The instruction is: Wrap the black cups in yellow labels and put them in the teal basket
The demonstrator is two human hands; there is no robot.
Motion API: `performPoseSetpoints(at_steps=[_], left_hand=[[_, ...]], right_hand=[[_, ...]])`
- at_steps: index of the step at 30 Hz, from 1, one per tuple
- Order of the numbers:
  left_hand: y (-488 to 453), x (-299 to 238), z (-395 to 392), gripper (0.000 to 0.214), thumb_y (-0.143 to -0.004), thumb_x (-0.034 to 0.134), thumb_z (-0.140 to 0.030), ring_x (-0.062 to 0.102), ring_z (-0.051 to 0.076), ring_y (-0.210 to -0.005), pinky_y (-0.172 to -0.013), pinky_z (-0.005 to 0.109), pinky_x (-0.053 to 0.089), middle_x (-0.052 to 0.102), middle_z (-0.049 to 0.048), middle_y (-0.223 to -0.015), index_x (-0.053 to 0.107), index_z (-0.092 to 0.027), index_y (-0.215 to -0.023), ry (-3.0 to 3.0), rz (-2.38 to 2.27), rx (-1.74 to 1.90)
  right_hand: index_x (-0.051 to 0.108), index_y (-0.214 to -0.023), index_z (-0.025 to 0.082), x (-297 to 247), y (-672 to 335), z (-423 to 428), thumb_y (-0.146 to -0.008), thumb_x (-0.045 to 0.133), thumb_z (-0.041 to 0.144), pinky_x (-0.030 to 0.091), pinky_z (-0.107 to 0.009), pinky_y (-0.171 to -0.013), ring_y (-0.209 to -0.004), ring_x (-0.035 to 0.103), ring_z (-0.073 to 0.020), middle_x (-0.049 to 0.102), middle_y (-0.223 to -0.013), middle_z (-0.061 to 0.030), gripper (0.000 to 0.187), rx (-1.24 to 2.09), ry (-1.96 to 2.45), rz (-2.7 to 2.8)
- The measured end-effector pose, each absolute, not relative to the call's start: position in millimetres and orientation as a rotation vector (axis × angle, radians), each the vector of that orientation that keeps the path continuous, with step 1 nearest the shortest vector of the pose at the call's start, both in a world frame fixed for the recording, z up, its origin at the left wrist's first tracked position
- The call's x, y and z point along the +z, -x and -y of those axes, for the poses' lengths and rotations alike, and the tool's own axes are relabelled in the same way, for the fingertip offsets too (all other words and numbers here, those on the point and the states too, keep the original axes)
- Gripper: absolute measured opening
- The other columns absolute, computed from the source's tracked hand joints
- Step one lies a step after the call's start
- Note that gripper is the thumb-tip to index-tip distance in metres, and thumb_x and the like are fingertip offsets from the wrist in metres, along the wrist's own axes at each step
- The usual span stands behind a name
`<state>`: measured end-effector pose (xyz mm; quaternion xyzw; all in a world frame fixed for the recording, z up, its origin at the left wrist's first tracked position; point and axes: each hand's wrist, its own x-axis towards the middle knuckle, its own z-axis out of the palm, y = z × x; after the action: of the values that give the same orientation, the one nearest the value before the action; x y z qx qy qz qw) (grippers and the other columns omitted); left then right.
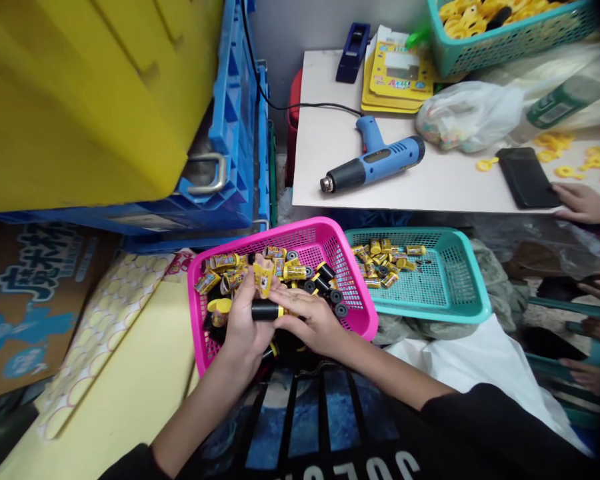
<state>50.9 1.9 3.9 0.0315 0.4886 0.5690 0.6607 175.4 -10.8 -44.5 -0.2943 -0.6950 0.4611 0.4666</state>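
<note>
Over the pink basket, my two hands meet around a small black tube with a yellow rim. My left hand has a yellow printed sleeve standing up at its thumb, and the tube lies across its fingers. My right hand pinches the tube's yellow-rimmed end between thumb and fingers. Beneath them the basket holds several yellow-labelled tubes and black round parts; my hands hide some of these.
To the right, a teal basket contains more yellow-labelled tubes. A blue heat gun lies on the white table, its cord trailing left. Another person's hand touches a black phone. Blue crates stand left.
</note>
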Motion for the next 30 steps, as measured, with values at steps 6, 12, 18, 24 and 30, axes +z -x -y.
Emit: performPoseSetpoints(at_steps=[6, 12, 18, 24, 30], left_hand=[[-55, 5, -12, 0.028, -0.088, 0.058, -0.04, 0.055, 0.009, -0.052, -0.059, 0.021, 0.052, 0.056, -0.0019, -0.058, 0.06, -0.019, -0.069, 0.106, -1.028, 1.206], [-51, 4, -15, 0.014, -0.09, 0.053, -0.031, 0.055, 0.009, -0.051, -0.053, 0.019, 0.049, 0.055, -0.003, -0.057, 0.065, -0.024, -0.087, 0.165, -0.993, 1.205], [-46, -7, -18, 0.01, -0.088, 0.057, -0.03, 0.055, 0.011, -0.052, -0.055, 0.021, 0.051, 0.057, -0.0027, -0.057, 0.065, -0.024, -0.086, 0.094, -1.05, 1.24], [-47, -17, -16, 0.021, -0.083, 0.066, -0.036, 0.06, 0.008, -0.054, -0.062, 0.019, 0.053, 0.061, -0.0043, -0.059, 0.06, -0.022, -0.069, -0.021, -1.083, 1.354], [-57, -12, -8, 0.026, -0.088, 0.058, -0.046, 0.07, 0.014, -0.081, -0.079, 0.025, 0.055, 0.074, 0.001, -0.086, 0.067, -0.023, -0.093, -0.231, -1.155, 1.412]], right_hand=[[0.064, -0.122, 0.024, -46, -178, 5, -0.081, 0.07, 0.046, 0.054, -0.036, -0.094, -0.106, 0.068, -0.0207, 0.072, -0.115, -0.008, 0.047, 1.31, 0.825, 1.542], [0.068, -0.116, 0.026, -44, -183, -2, -0.089, 0.064, 0.031, 0.05, -0.038, -0.102, -0.113, 0.066, -0.0185, 0.071, -0.119, -0.0066, 0.028, 1.208, 0.596, 1.689], [0.052, -0.137, 0.025, -38, -180, 3, -0.098, 0.046, 0.022, 0.041, -0.041, -0.111, -0.128, 0.055, -0.0171, 0.062, -0.133, -0.0091, 0.04, 1.177, 0.616, 1.797], [-0.002, -0.154, 0.019, -44, -163, 16, -0.09, 0.06, 0.04, 0.031, -0.051, -0.115, -0.144, 0.031, -0.027, 0.031, -0.154, -0.0209, 0.091, 1.108, 0.707, 1.836], [-0.02, -0.15, 0.022, -46, -151, 19, -0.096, 0.048, 0.03, 0.025, -0.052, -0.118, -0.147, 0.024, -0.0254, 0.022, -0.158, -0.0193, 0.088, 1.209, 0.826, 1.673]])
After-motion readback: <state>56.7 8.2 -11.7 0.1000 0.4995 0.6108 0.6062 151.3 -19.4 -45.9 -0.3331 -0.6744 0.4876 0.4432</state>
